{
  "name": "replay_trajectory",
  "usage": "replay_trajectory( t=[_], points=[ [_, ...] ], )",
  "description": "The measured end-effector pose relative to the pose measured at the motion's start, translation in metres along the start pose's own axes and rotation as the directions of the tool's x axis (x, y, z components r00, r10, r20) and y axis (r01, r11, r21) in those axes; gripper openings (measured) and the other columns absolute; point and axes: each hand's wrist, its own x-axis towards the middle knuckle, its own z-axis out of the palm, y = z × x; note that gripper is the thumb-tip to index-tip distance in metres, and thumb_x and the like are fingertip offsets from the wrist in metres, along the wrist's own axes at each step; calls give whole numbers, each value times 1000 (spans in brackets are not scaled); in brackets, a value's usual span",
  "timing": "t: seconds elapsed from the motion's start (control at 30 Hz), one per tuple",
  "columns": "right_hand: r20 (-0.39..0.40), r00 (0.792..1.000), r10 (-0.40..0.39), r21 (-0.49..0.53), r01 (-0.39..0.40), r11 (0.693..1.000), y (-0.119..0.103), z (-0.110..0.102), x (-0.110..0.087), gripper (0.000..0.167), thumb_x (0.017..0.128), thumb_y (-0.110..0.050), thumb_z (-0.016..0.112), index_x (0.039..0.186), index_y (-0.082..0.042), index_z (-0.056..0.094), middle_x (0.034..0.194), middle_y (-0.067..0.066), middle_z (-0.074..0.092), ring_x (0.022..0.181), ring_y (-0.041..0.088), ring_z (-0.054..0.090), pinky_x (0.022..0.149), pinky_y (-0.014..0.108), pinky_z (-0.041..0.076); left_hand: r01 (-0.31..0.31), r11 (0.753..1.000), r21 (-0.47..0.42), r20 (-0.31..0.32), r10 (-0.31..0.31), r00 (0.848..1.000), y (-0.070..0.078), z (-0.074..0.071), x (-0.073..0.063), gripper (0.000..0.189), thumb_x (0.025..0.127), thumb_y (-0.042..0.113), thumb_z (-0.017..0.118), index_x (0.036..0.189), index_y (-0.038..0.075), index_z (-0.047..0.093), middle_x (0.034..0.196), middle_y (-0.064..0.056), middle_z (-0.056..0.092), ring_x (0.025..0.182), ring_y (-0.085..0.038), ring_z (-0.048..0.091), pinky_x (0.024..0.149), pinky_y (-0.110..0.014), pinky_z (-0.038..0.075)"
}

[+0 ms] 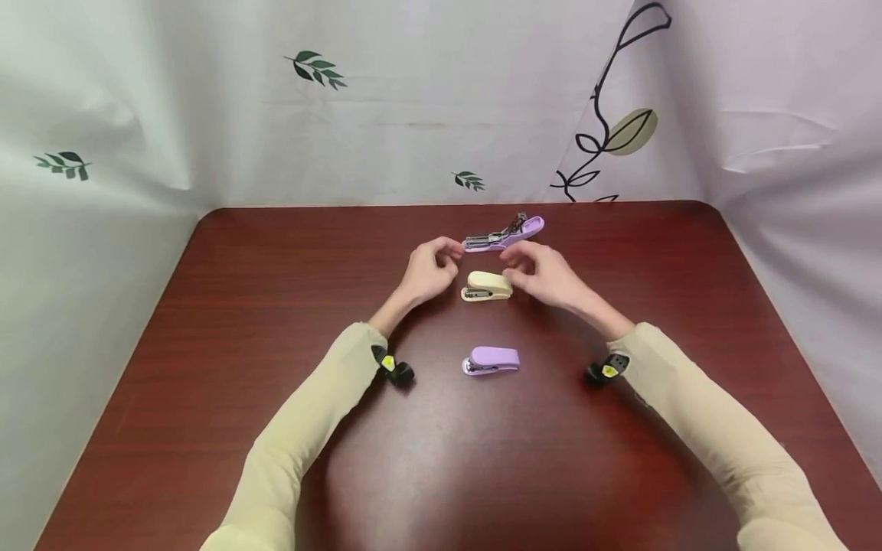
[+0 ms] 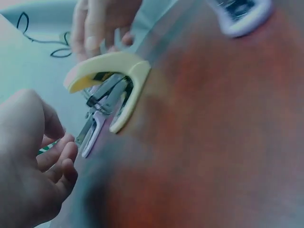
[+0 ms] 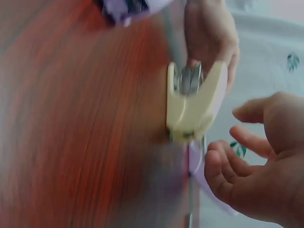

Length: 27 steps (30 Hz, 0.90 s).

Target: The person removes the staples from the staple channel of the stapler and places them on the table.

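Note:
Farthest from me on the table lies a lilac stapler (image 1: 485, 243) with its top swung far back, so the metal magazine shows. My left hand (image 1: 430, 269) is at its left end, fingertips right at the tip, with thumb and index finger apart. At its other end is my right hand (image 1: 544, 274), fingers loosely bent and the thumb apart from them in the right wrist view. A cream stapler (image 1: 491, 285) stands between my hands, nearer to me; my right thumb overlaps its back end in the head view. Closer still sits a second lilac stapler (image 1: 494, 359), its top down.
The dark red wooden table (image 1: 276, 321) ends at a pale curtain (image 1: 386, 130) with leaf prints, which also hangs along both sides. A small black camera (image 1: 400, 373) is strapped at my left wrist and another camera (image 1: 598, 373) at my right, both low over the table.

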Motion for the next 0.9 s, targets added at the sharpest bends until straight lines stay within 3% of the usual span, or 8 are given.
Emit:
replay_trajectory(
  t=[0.13,0.27,0.4,0.57,0.9],
  points=[
    [45,990,-137,-32,138,990,-12,9,0,36,86,-5,73,119,3,63,115,20,61,101,33,59,86,45,47,-22,999,25,79,20,997,-1,-1,-20,36,72,-6,60,107,2,68,97,-9,63,83,-20,57,74,-29,44],
    [43,979,-198,-94,201,975,-15,18,2,37,84,-3,75,119,0,64,116,20,58,106,36,53,90,48,42,-94,994,64,118,86,989,-5,4,-29,35,73,-2,67,109,2,66,103,-9,61,89,-22,57,81,-30,46],
    [49,976,-213,-126,218,968,-18,23,3,35,83,-3,75,116,-4,66,115,19,58,105,37,50,89,49,38,-148,980,137,134,129,983,-4,9,-31,35,75,5,76,108,2,66,102,-10,63,91,-23,56,83,-32,44],
    [69,974,-217,-150,226,963,-22,26,3,31,83,-1,73,113,-6,67,113,17,59,102,37,49,88,48,37,-149,966,210,121,126,985,-1,14,-32,29,75,10,80,102,5,70,94,-6,64,87,-23,53,79,-34,42],
    [122,972,-203,-232,227,946,-26,28,6,33,85,0,70,116,-9,66,111,16,59,103,37,51,84,53,43,-190,949,250,122,164,979,-3,14,-32,19,77,11,81,92,7,71,85,-4,61,82,-23,50,76,-37,39]
  ],
)
